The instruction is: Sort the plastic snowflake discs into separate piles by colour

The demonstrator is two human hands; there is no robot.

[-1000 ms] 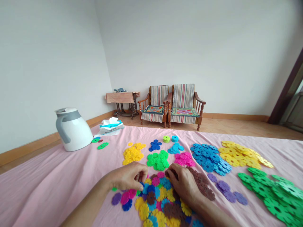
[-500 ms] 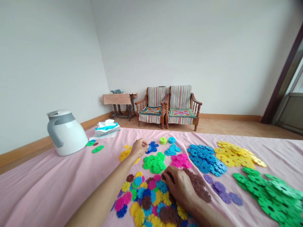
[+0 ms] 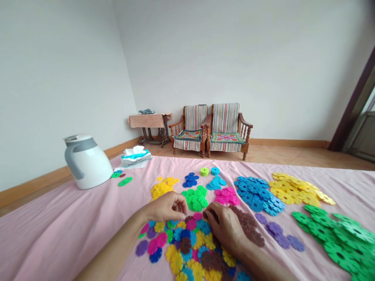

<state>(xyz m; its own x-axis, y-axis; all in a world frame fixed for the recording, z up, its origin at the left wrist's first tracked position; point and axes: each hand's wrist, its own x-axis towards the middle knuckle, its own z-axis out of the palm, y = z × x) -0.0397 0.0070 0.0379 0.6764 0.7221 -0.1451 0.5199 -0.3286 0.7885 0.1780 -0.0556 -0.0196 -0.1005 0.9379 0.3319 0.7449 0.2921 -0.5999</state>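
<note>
My left hand [image 3: 168, 207] hovers at the upper left edge of a mixed heap of plastic snowflake discs [image 3: 186, 246], its fingers curled toward the thumb. At the heap's upper right side is my right hand [image 3: 227, 224], fingers bent and pinched, next to the brown discs [image 3: 249, 226]. What either hand holds, if anything, is hidden. Beyond the hands lie single-colour piles: yellow discs [image 3: 161, 188], light green discs [image 3: 195, 198], dark blue discs [image 3: 190, 180], pink discs [image 3: 227, 196] and light blue discs [image 3: 216, 182].
Larger blue discs [image 3: 258, 193], yellow discs [image 3: 295, 189], green discs [image 3: 336, 238] and purple discs [image 3: 275, 228] spread rightward over the pink cloth [image 3: 88, 218]. A white jug [image 3: 92, 166] and a tissue pack [image 3: 136, 156] stand at left. Two wooden armchairs [image 3: 225, 127] are behind.
My left hand has drawn back from the dark blue pile to the mixed heap's upper edge. My right hand stays by the heap, and the view has shifted slightly.
</note>
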